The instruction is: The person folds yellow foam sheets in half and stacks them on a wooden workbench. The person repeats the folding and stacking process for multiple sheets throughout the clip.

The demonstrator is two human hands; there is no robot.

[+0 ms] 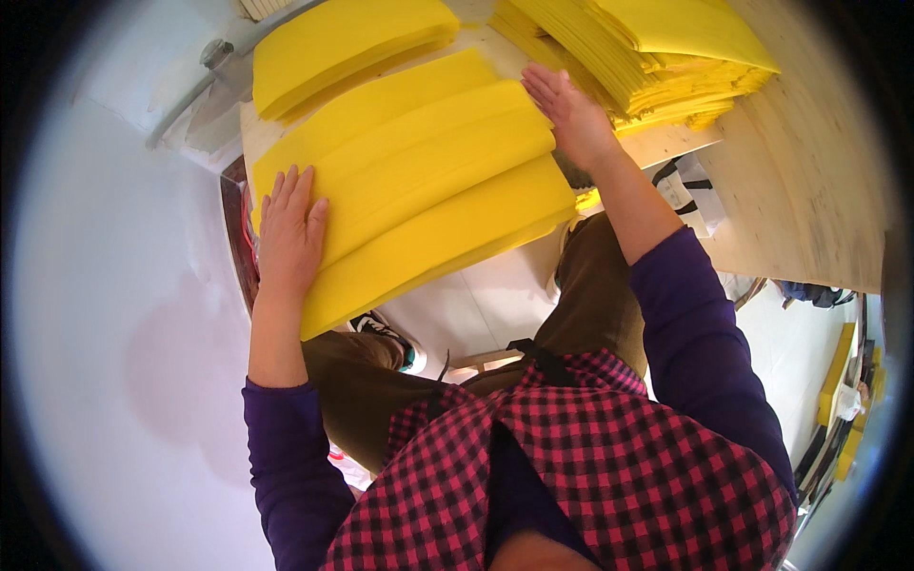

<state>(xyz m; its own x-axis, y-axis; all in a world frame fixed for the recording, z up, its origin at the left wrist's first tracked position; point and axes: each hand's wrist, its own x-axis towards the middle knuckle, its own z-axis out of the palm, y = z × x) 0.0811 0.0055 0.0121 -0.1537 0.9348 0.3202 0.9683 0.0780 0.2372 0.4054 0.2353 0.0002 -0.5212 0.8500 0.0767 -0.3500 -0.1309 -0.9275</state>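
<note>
Several bright yellow, cloth-like sheets (424, 176) lie overlapped in a stepped stack in front of me, and their near edge hangs past the table. My left hand (290, 228) rests flat on the stack's left edge, fingers stretched out and thumb apart. At the far right corner, my right hand (576, 119) is held with straight fingers against the stack's side edge. Neither hand grips anything. Whether the sheets are fabric or thin foam I cannot make out.
Beyond the stack lies another folded yellow pile (352, 43). A taller heap of folded yellow sheets (666, 57) sits at the far right beside a wooden panel (800, 181). A white wall (124, 285) runs along my left. My legs are under the table's near edge.
</note>
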